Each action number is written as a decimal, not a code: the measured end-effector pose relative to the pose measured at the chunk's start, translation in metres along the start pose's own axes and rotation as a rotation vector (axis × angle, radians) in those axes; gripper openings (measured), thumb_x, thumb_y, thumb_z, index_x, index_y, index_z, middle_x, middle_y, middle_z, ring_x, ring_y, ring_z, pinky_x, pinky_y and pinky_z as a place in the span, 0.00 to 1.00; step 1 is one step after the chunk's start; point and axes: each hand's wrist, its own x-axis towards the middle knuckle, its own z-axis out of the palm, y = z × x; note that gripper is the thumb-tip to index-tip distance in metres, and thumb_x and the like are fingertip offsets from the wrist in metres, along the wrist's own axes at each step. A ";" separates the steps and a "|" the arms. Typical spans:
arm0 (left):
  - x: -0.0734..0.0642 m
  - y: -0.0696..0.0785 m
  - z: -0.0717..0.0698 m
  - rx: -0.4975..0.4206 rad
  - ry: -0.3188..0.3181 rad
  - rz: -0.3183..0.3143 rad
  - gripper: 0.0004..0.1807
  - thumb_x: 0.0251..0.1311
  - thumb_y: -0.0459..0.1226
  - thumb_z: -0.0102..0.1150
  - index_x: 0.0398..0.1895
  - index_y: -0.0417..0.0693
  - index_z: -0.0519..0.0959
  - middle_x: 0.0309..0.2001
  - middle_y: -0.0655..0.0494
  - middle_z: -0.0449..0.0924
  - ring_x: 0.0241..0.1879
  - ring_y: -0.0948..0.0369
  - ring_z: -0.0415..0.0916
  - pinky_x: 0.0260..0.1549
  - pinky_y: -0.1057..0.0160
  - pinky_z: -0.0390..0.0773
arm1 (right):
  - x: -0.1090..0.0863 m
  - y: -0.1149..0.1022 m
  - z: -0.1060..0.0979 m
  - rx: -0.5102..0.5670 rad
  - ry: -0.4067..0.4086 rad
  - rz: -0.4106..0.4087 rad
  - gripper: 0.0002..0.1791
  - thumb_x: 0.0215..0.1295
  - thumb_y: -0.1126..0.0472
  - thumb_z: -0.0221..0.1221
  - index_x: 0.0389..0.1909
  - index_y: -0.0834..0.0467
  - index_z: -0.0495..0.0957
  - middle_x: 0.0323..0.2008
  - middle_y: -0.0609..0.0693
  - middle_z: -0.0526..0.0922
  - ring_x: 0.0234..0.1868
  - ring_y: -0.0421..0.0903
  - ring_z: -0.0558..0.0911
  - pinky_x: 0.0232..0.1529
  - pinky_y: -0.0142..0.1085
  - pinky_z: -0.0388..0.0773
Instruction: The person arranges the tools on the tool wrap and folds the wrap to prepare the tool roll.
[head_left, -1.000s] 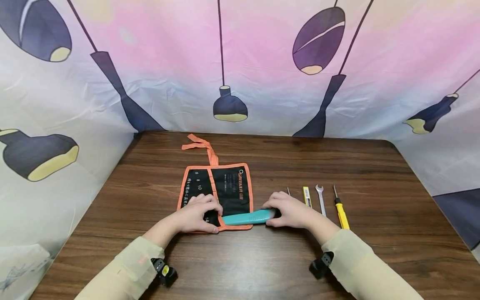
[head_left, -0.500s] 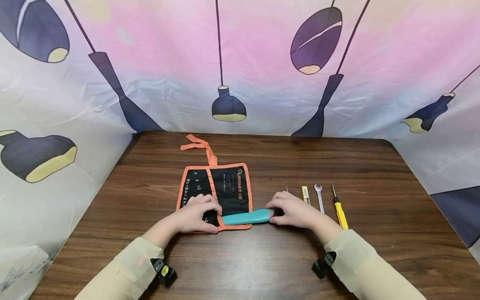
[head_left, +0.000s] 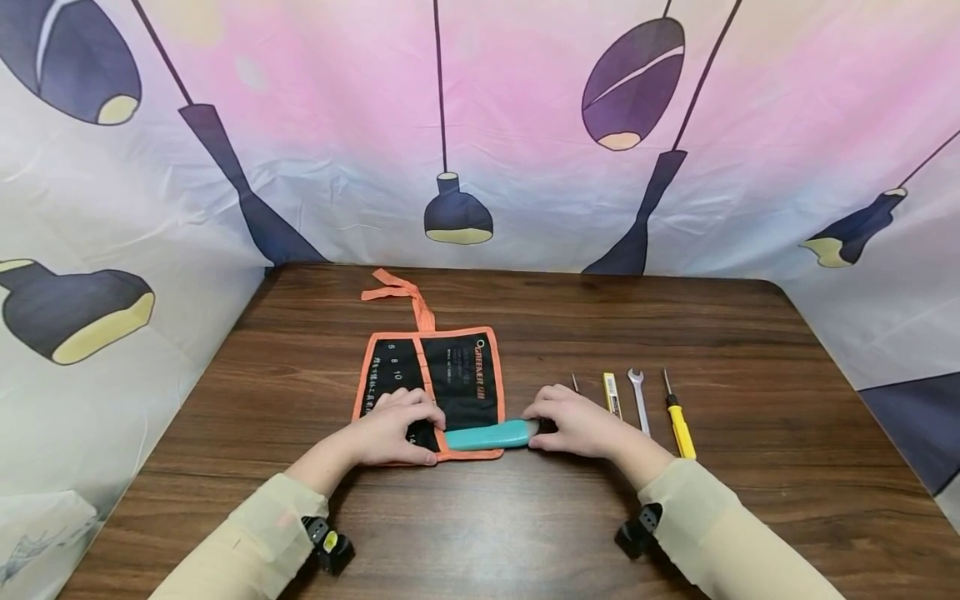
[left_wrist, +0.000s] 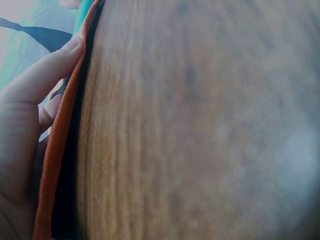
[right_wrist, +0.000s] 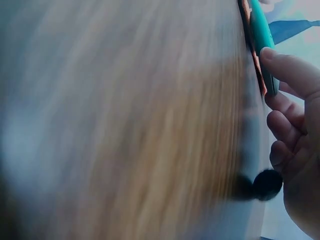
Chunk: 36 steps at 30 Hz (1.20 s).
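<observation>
A black tool pouch (head_left: 467, 379) with orange edging lies flat on the table. My left hand (head_left: 396, 427) lies over its lower part, pinching the pocket's orange edge (head_left: 441, 442); in the left wrist view the thumb (left_wrist: 62, 62) presses that edging. A long teal tool (head_left: 487, 436) with a smooth handle is partly in the pocket, its left end hidden there. At its dark right end my right hand (head_left: 573, 423) holds it. In the right wrist view the thumb (right_wrist: 290, 70) lies on the teal side, with a finger at its tip.
To the right lie a yellow packet (head_left: 612, 393), an open-end wrench (head_left: 639, 400) and a yellow screwdriver (head_left: 680, 429). A thin metal shaft (head_left: 575, 382) shows behind my right hand. Orange ties (head_left: 405, 292) trail from the pouch's far edge. A printed curtain borders the wooden table.
My right hand shifted slightly right along the teal tool, then back left. Less of the tool's right end shows now. My left hand and the pouch have stayed in place.
</observation>
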 end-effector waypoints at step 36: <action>-0.001 0.000 0.002 -0.012 0.024 0.006 0.18 0.49 0.60 0.63 0.43 0.74 0.75 0.43 0.71 0.67 0.43 0.64 0.60 0.41 0.56 0.58 | 0.035 -0.027 0.018 0.092 -0.023 0.011 0.16 0.59 0.52 0.63 0.47 0.52 0.81 0.40 0.43 0.74 0.42 0.40 0.71 0.44 0.35 0.70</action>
